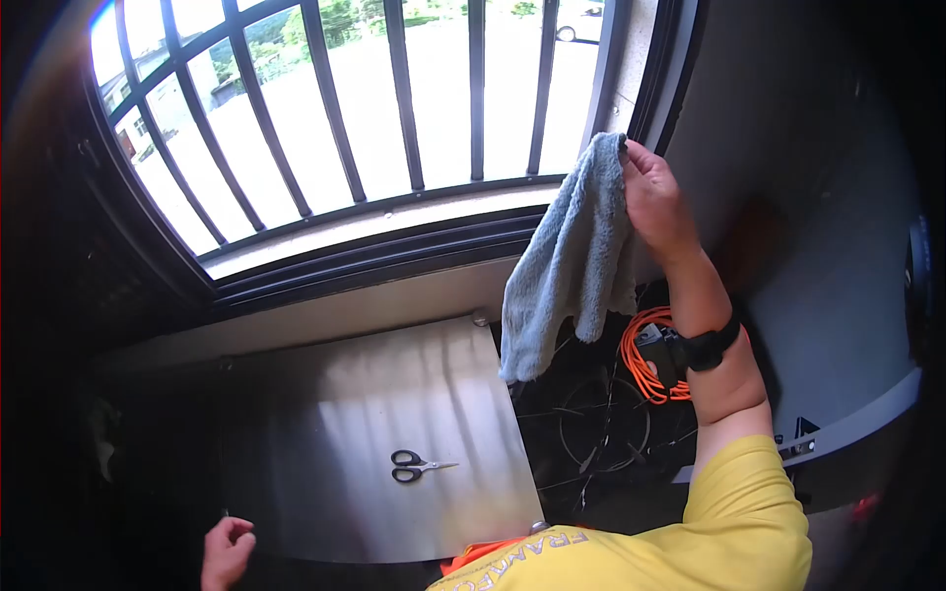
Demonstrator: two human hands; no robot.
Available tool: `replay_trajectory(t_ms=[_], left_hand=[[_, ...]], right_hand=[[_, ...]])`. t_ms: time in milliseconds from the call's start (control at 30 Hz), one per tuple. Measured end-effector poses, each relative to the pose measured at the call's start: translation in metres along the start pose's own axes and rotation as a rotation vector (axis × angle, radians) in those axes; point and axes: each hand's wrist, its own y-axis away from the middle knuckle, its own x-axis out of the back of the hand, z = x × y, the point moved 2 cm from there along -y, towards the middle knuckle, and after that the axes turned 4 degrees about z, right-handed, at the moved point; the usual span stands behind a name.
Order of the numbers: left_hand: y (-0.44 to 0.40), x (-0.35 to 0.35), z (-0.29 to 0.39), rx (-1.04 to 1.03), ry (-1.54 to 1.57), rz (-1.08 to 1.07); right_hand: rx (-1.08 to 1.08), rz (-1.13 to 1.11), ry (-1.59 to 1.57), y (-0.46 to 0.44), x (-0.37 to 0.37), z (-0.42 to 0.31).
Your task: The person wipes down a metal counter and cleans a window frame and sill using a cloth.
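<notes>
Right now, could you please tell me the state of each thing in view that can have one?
Cloth: bunched at the top, hanging down.
Right hand: closed on the cloth's upper end.
Left hand: fingers curled, nothing visible in it.
Scissors: lying flat, blades apparently closed.
Metal sheet: lying flat.
Orange cord: coiled.
Burner: no flame visible.
Window: barred; open or shut, I cannot tell.
</notes>
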Motion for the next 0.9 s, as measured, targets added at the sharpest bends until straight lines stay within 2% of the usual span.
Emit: replay_trajectory(t_ms=[67,167,267,333,367,433,467,500,567,633,667,700,733,767,800,867,900], left_hand=[[0.032,0.058,0.038,-0.047,-0.158,0.186],[0.070,0.125,0.127,-0.033,-0.353,0.261],[0.080,0.146,0.248,-0.144,-0.590,0.303],[0.067,0.115,0.319,-0.446,-0.532,0.343],[0.060,0.082,0.347,-0.555,-0.391,0.328],[0.041,0.011,0.382,-0.525,-0.196,0.051],[0.029,-0.030,0.385,-0.599,-0.270,-0.016],[0.015,-0.074,0.387,-0.548,-0.205,-0.232],[-0.025,-0.162,0.369,-0.578,-0.145,-0.496],[-0.063,-0.236,0.338,-0.975,-0.080,-0.630],[-0.065,-0.255,0.335,-0.769,0.035,-0.718],[-0.054,-0.254,0.350,-0.453,0.174,-0.884],[-0.064,-0.262,0.340,-0.350,0.075,-0.967],[-0.067,-0.257,0.325,-0.291,-0.107,-0.853],[-0.063,-0.246,0.317,-0.266,-0.131,-0.790],[-0.053,-0.201,0.311,-0.138,-0.417,-0.849],[-0.045,-0.177,0.301,-0.072,-0.439,-0.845]], right_hand=[[-0.083,-0.066,-0.089,0.011,-0.001,0.018],[-0.193,-0.104,-0.097,0.032,-0.008,0.025],[-0.400,-0.297,-0.264,0.040,-0.007,0.015],[-0.531,-0.343,-0.513,0.039,-0.006,0.006],[-0.612,-0.366,-0.672,0.037,-0.005,0.002],[-0.597,-0.455,-0.846,0.029,0.002,-0.002],[-0.584,-0.510,-0.986,0.025,0.006,-0.004],[-0.565,-0.505,-1.005,0.021,0.008,-0.006],[-0.620,-0.377,-1.085,0.018,0.015,-0.004],[-0.635,-0.347,-1.091,0.018,0.022,0.006],[-0.646,-0.301,-1.090,0.017,0.025,0.015],[-0.674,-0.252,-1.087,0.020,0.027,0.026],[-0.702,-0.257,-1.087,0.022,0.030,0.035],[-0.715,-0.258,-1.085,0.024,0.030,0.044],[-0.718,-0.283,-1.069,0.026,0.029,0.055],[-0.755,-0.301,-1.080,0.029,0.025,0.069],[-0.759,-0.374,-1.082,0.032,0.021,0.077]])
